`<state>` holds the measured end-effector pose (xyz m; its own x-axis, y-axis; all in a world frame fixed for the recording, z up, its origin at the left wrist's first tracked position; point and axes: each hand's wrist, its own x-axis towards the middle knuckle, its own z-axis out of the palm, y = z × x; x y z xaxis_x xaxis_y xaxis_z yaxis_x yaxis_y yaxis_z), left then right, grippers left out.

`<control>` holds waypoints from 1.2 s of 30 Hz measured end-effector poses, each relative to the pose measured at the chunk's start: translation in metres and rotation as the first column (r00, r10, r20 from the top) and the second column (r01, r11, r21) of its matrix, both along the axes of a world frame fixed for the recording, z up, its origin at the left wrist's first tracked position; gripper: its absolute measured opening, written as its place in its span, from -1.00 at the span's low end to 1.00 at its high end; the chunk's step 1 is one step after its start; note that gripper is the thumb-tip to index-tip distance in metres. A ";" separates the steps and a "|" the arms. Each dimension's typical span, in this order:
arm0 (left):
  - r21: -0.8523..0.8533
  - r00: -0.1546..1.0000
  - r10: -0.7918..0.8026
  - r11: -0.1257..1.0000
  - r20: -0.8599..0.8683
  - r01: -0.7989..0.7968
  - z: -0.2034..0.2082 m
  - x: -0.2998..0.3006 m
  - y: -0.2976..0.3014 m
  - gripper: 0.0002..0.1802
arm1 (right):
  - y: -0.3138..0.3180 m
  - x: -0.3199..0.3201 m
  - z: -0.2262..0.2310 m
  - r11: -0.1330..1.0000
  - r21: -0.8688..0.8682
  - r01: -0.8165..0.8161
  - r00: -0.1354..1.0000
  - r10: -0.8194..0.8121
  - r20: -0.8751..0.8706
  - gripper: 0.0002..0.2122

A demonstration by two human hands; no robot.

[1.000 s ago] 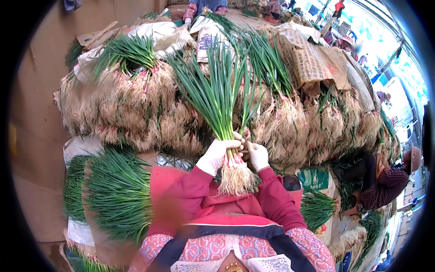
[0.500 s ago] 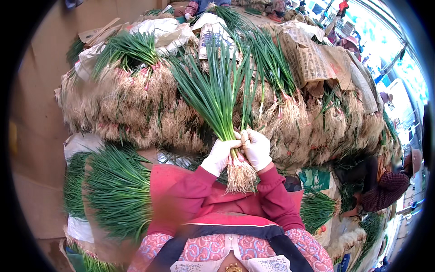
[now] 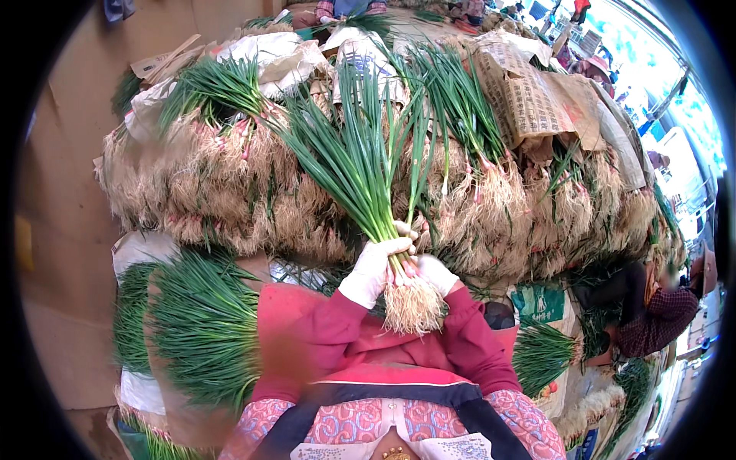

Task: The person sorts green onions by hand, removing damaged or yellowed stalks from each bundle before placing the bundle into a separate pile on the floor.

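In front of my chest I hold a bunch of spring onions (image 3: 360, 169), its long green leaves fanning up and away from me. My left hand (image 3: 372, 268), in a white glove, is closed round the stems just above the pinkish bulbs, fingertips showing on the far side. Pale, tangled roots (image 3: 412, 307) hang below the grip. Close against the right side of the bulbs is my right hand (image 3: 435, 274), also gloved; its fingers are hidden behind the bunch.
A long heap of spring onions (image 3: 299, 203), roots facing me, spans the far side, partly covered by brown paper sacks (image 3: 529, 100). Loose green bunches (image 3: 203, 326) lie at my left, another bunch (image 3: 540, 353) at my right. A person (image 3: 659, 322) sits far right; others are beyond the heap.
My right hand has slid down from the stems to beside the bulbs, partly behind the bunch. The left hand keeps its grip, and the roots sit slightly lower.
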<state>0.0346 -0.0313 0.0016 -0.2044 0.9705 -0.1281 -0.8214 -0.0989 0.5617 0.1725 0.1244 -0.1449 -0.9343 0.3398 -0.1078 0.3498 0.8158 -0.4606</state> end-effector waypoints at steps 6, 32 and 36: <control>0.135 0.987 -0.007 0.991 0.159 -0.015 -0.002 -0.018 -0.016 -0.41 | -0.019 -0.052 0.158 0.798 -0.096 0.596 0.584 -0.512 -0.630 -0.79; 0.152 0.991 0.025 0.987 0.130 -0.045 0.007 -0.028 -0.023 -0.73 | -0.047 -0.046 0.157 0.729 -0.621 0.289 0.687 -0.609 -0.396 -0.80; 0.105 0.982 0.169 0.979 0.081 -0.177 0.001 -0.033 -0.018 -0.53 | -0.018 -0.086 0.177 0.903 -0.216 0.372 0.609 -0.413 -0.677 -0.81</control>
